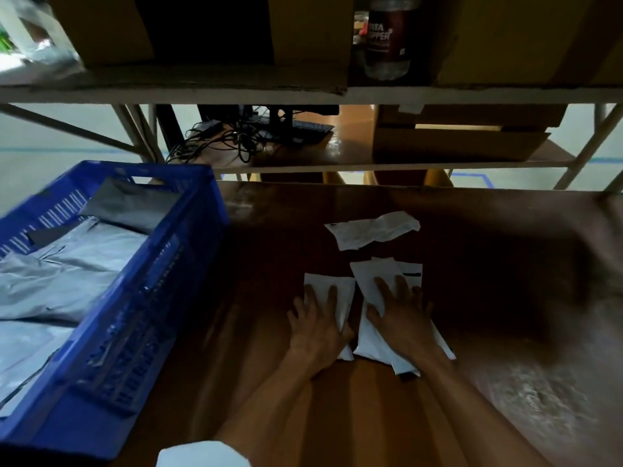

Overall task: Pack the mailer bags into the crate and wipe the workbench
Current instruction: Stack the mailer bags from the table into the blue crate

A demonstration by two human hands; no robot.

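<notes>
Both hands flat on white mailer bags on the workbench point(354, 416).
Left hand point(315, 323), fingers spread, presses down on one white mailer bag point(344, 294). Right hand point(401, 315), fingers likewise spread, presses on an overlapping stack of white mailers point(362, 281) just beside it. A crumpled mailer point(371, 232) lies beyond the fingertips, apart from both hands. Blue crate point(141, 315), left of the left hand, contains grey mailers point(74, 264).
</notes>
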